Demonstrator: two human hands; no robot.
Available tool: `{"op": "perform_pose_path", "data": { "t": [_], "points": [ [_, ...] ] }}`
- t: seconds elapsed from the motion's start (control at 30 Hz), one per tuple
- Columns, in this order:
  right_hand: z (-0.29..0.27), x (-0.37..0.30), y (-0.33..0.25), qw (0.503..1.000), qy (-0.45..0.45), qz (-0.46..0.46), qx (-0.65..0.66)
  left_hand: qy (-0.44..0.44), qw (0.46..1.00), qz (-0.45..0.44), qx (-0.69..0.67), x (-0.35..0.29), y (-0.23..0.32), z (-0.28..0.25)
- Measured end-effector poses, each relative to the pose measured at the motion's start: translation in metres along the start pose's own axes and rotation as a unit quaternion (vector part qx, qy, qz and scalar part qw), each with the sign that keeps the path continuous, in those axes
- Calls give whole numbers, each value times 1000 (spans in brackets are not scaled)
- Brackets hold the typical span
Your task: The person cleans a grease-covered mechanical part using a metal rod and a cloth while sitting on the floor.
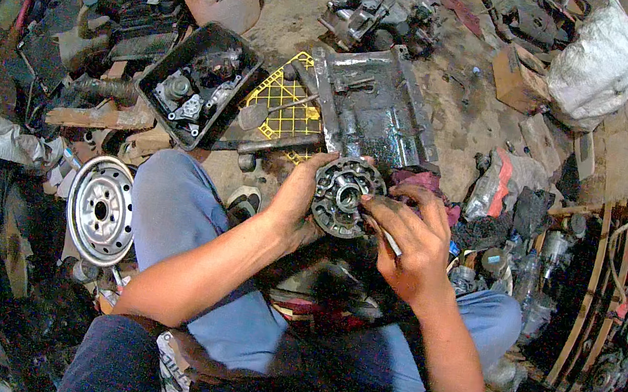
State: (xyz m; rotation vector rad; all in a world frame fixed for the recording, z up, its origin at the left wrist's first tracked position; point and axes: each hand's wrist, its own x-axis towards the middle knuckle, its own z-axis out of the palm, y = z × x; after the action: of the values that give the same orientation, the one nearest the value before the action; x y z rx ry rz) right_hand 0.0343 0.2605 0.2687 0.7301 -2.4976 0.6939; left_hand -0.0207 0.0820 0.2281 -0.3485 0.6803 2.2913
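Above my lap, my left hand (300, 202) is wrapped round the left side of a round, greasy metal hub (347, 196). The hub faces up, with a raised ring and a bore at its middle and holes around its flange. My right hand (416, 248) is at its right side, forefinger reaching to the central ring. Between the bent right fingers sits a slim, light metal tool (392, 243); most of it is hidden, so its kind is unclear. Just beyond my hands lies a wet, oily metal tray (379, 111) with small parts on it.
A black bin (148, 95) of metal parts stands left of a yellow grid (291, 112), with a hammer across it. An orange-lidded bucket (227, 0) and an engine part (362, 16) are farther off. A steel wheel rim (101, 211) leans by my left knee; a wooden rack (596, 288) is right.
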Motion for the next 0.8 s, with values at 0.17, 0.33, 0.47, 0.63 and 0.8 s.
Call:
{"op": "perform_pose_path", "data": {
  "t": [0.17, 0.33, 0.47, 0.63, 0.8],
  "points": [
    [-9, 4, -4, 999, 12, 45, -2, 26, 1000, -2, 10, 5, -6, 0],
    [-8, 3, 1, 999, 21, 48, 6, 26, 1000, 0, 9, 7, -8, -1],
    [-9, 0, 2, 997, 28, 70, 31, 35, 999, -10, -11, 8, -7, -3],
    [-9, -6, 6, 986, 20, 124, 112, 43, 999, -24, -5, 3, 0, -3],
    [-5, -7, 10, 988, -30, 109, 110, 59, 996, -61, 2, 4, -4, -5]
  ]
}}
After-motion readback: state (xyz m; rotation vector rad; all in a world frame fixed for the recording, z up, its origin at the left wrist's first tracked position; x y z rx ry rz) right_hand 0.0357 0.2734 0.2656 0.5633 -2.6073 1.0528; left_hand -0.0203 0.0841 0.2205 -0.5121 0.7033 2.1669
